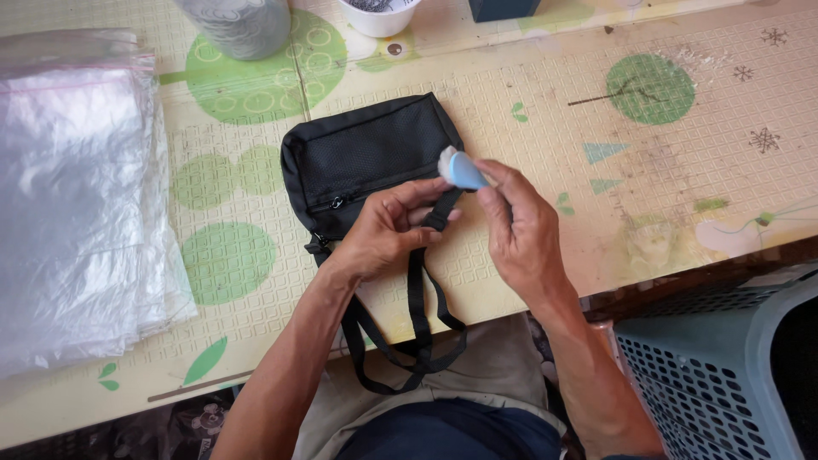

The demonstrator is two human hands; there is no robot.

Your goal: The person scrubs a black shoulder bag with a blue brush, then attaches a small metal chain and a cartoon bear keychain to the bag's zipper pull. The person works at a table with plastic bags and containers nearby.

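1. Nearest: lap in beige and dark blue cloth [477, 383] at the table edge; both forearms reaching up from it onto the table.
2. Bottom right, beside the lap: grey-blue perforated plastic basket [724, 375], partly cut off by the frame.
3. Long black webbing strap [417, 336] hanging off the table edge in loops over the lap, running up to the bag.
4. Left hand [383, 234]: fingers curled, pinching the strap's upper end just where it meets the bag's lower right corner.
5. Right hand [520, 234]: closed in a fingertip pinch on a small light-blue and white rounded object [460, 168], held just above the bag's right edge; cannot tell what the object is.
6. Small black fabric zip pouch bag [371, 162]: lying flat on the table centre, tilted, mesh front panel up, zip pull near its lower left.
7. Yellow patterned vinyl tablecloth with green circles [596, 111] under everything.
8. Left: stack of clear plastic zip bags [77, 204], well apart from the pouch.
9. Far edge: grey cylindrical container [239, 25], white cup [379, 15], dark box corner [503, 8], all cropped.
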